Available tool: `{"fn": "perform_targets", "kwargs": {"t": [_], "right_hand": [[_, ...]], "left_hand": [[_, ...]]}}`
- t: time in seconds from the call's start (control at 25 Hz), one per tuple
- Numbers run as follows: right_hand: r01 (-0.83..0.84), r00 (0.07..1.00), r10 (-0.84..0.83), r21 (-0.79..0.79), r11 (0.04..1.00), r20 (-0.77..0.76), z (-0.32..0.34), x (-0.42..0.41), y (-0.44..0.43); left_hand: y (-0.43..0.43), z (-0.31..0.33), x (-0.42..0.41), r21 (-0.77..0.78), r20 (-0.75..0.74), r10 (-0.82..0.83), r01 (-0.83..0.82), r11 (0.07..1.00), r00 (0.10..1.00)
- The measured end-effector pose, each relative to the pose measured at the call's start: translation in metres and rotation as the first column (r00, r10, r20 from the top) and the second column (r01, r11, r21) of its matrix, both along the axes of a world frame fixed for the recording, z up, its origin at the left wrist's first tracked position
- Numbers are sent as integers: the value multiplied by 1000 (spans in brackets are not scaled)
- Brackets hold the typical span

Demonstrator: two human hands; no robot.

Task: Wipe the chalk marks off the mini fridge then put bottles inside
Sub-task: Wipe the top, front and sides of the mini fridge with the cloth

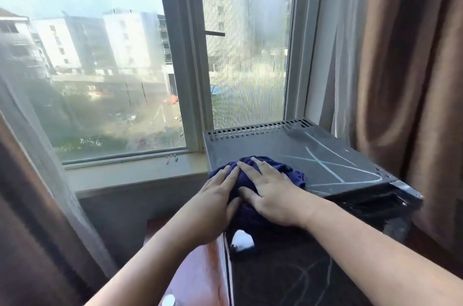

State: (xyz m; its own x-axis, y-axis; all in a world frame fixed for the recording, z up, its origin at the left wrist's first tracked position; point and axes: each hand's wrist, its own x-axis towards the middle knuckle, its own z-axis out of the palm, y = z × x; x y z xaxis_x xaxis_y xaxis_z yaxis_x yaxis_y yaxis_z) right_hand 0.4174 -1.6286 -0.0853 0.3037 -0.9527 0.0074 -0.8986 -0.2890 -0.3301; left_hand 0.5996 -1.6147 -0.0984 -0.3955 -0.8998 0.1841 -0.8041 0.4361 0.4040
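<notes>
Left hand (pixel 215 195) and right hand (pixel 273 193) flat, fingers spread, pressing a dark blue cloth (pixel 265 173) on the mini fridge (pixel 250 145) top's front-left corner, pale chalk marks (pixel 325 165) just right, window (pixel 100 55) behind

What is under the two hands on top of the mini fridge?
A bunched dark blue cloth lies under the left hand and right hand, on the mini fridge. Any chalk beneath the cloth is covered.

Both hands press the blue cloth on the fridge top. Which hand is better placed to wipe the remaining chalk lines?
Probably the right hand. It lies on the cloth on the side nearest the chalk lines, which cross the fridge top to its right. The left hand sits farther away.
</notes>
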Motion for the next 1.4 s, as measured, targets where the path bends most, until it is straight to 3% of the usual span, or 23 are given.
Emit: {"fn": "perform_targets", "kwargs": {"t": [0.4, 0.64, 0.84, 1.12, 1.4], "right_hand": [[72, 995, -71, 13, 997, -70, 9, 55, -190], [125, 991, -124, 3, 992, -56, 11, 64, -224], [28, 999, -28, -16, 999, -24, 13, 39, -170], [-106, 994, 106, -1, 994, 4, 11, -38, -25], [-30, 999, 31, -22, 999, 45, 9, -117, 56]], "left_hand": [[-190, 10, 31, 60, -15, 110, -109, 992, 994], [-227, 13, 26, 49, -37, 166, -164, 985, 985], [-166, 20, 8, -25, 35, 206, -205, 978, 978], [-11, 28, -46, -62, 94, 201, -195, 979, 975], [65, 23, -140, -104, 125, 246, -234, 967, 961]]}}
